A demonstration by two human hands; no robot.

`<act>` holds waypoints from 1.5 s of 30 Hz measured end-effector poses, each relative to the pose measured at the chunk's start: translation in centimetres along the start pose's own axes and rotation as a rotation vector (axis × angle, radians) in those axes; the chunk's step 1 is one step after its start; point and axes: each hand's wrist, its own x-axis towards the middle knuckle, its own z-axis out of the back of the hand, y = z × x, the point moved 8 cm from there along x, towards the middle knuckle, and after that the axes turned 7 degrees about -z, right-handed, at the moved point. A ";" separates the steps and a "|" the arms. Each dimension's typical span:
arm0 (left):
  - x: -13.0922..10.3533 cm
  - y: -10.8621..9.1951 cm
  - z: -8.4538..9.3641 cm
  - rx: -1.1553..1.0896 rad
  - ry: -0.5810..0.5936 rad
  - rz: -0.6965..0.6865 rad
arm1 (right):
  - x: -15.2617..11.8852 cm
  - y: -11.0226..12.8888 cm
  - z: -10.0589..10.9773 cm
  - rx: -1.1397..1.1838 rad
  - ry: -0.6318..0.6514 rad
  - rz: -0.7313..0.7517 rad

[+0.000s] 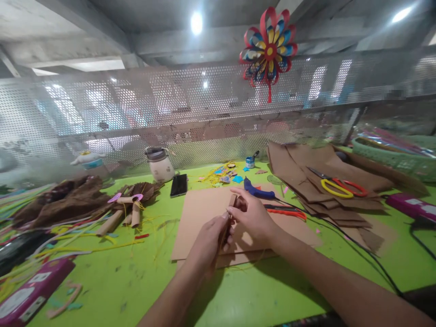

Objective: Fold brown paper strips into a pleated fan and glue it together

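Observation:
My left hand (215, 231) and my right hand (250, 211) meet over a brown cardboard sheet (197, 213). Between them, both grip a small folded piece of brown cardboard (233, 200), held roughly upright; its lower part is hidden by my fingers. Just beyond my right hand lies a blue glue gun (259, 190), its black cord running off to the right. Scissors with orange-red handles (286, 211) rest beside my right wrist, partly on the cardboard.
Brown paper sheets (327, 181) carry yellow-and-red scissors (340, 187) at right. A phone (179, 185), a white jar (159, 165) and cardboard rolls (135, 214) stand or lie at left. Paper scraps (226, 173) and a small blue pot (250, 162) are behind. A purple power strip (37, 290) sits front left.

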 end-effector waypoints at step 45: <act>0.4 -0.5 0.8 0.252 -0.027 -0.047 | 0.5 -0.9 2.0 0.131 -0.015 -0.082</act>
